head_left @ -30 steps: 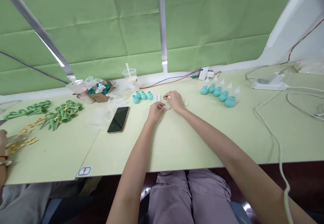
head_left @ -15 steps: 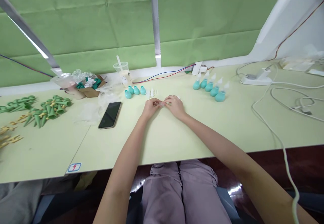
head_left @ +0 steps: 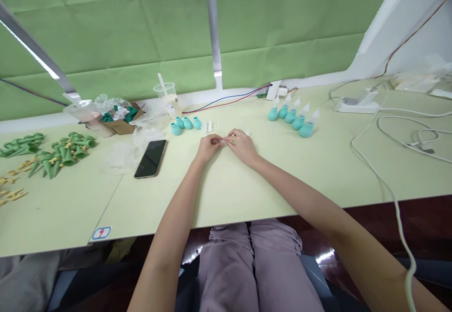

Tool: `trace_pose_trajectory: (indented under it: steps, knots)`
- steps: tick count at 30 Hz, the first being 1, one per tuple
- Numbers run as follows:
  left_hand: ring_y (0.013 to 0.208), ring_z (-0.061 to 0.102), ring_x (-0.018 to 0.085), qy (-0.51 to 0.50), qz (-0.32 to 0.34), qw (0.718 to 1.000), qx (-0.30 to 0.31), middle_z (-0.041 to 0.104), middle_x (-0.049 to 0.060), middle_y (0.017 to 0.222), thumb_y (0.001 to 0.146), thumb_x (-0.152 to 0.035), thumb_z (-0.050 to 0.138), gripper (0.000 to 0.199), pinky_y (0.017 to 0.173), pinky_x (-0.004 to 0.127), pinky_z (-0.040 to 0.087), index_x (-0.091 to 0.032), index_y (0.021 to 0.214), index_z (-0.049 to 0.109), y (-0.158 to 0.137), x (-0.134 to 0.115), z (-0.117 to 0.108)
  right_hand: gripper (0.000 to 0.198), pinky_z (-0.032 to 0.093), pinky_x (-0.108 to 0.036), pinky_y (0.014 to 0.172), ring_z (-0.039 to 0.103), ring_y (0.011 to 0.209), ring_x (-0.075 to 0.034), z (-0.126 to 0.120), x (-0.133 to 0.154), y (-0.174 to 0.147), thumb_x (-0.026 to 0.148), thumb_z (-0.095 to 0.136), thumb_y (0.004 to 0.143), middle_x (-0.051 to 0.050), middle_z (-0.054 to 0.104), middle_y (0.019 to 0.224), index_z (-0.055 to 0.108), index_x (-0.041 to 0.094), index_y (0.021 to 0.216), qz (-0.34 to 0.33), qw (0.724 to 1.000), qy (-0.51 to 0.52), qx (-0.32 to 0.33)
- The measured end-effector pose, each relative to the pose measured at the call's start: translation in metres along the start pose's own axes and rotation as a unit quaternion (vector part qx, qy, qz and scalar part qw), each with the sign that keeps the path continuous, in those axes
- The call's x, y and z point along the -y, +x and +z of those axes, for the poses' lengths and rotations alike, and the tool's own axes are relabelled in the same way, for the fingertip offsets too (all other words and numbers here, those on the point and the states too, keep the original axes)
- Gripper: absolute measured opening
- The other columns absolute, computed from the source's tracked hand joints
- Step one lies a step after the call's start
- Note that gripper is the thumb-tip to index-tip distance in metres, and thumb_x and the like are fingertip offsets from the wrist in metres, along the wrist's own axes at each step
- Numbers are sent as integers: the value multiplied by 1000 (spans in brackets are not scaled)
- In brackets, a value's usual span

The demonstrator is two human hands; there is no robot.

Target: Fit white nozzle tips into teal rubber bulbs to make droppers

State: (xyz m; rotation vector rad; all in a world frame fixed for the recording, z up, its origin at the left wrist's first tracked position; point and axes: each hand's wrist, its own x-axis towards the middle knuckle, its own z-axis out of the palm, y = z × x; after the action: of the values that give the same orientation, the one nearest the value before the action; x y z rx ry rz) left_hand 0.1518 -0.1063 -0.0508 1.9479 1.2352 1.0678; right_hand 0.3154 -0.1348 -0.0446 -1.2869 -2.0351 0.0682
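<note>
Over the middle of the table, my left hand and my right hand meet fingertip to fingertip. Both are closed in a pinch on one small, translucent whitish piece, mostly hidden by the fingers. Just behind the hands stand several small white nozzle tips. To their left are several teal rubber bulbs with open necks. At the back right, a slanting row of teal bulbs carries pointed clear tips. Part of another whitish piece shows behind my right hand.
A phone lies left of my arms, near crumpled clear plastic. Drink cups, an open cardboard box and green cone-shaped parts stand further left. A power strip and a white cable occupy the right.
The view has shifted slightly, so the table items appear a little further left and up. Both hands stay together at the small piece, with their fingers slightly repositioned.
</note>
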Motion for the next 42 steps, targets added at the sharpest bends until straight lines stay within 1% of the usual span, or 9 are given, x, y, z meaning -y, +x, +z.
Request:
trace_pose_trajectory:
  steps: [6,10,16,19,27,30,36,39,42]
  knots:
    - [61,56,11,-21,-24,999,-8,67,4,76,63,-25,67,23,62,24,45,-12,83,67,0,0,-1,24,40,-27,73,50,97,-18,-2,1,-1,23,47,90,-6,60,99,69,24,102,-46,997,-50,23]
    - [60,55,10,-23,-28,999,-9,67,5,74,63,-25,67,23,61,24,44,-11,82,67,0,-2,-1,25,40,-27,69,50,97,-18,-3,0,0,21,48,89,-7,60,101,67,23,106,-59,995,-69,48]
    - [62,57,12,-33,-30,999,-4,68,5,72,61,-25,69,25,62,25,46,-12,83,69,0,-2,0,23,40,-27,71,54,93,-17,-4,-3,3,22,51,88,-4,64,97,70,25,100,-22,998,-33,45]
    - [63,59,13,-46,-41,998,1,69,6,74,59,-27,72,27,65,26,48,-12,82,70,-1,-2,0,20,40,-27,71,55,92,-16,-3,-8,3,23,54,87,-2,65,96,71,28,95,-23,999,-7,40]
    - [68,63,16,-80,-69,994,0,70,7,75,57,-29,75,32,70,29,49,-12,84,70,0,4,0,16,39,-27,71,56,92,-17,-2,-10,4,27,57,85,0,66,98,71,29,92,2,999,-7,48]
    - [69,62,16,-94,-70,993,13,70,7,77,58,-30,74,38,71,29,49,-10,90,70,0,2,-1,16,38,-26,71,55,93,-17,-2,-12,5,24,57,84,0,67,97,71,28,91,0,999,2,39]
    - [71,62,14,-129,-58,989,53,68,6,76,74,-47,63,42,74,27,48,-11,94,67,-3,-16,-1,17,39,-25,76,57,90,-15,-4,-14,6,24,55,85,-1,67,95,71,25,91,-15,998,65,12]
    - [63,62,13,-177,-71,979,73,68,8,81,72,-51,63,46,71,28,49,-10,94,64,-4,-19,1,18,39,-24,75,57,88,-14,-4,-11,6,24,54,86,-1,67,94,71,25,91,-26,996,81,6]
    - [65,63,14,-215,-75,969,97,68,11,86,69,-51,67,48,72,30,50,-10,95,64,-4,-17,1,18,39,-24,75,57,87,-14,-5,-9,5,24,54,86,0,67,91,71,26,88,-20,996,87,5]
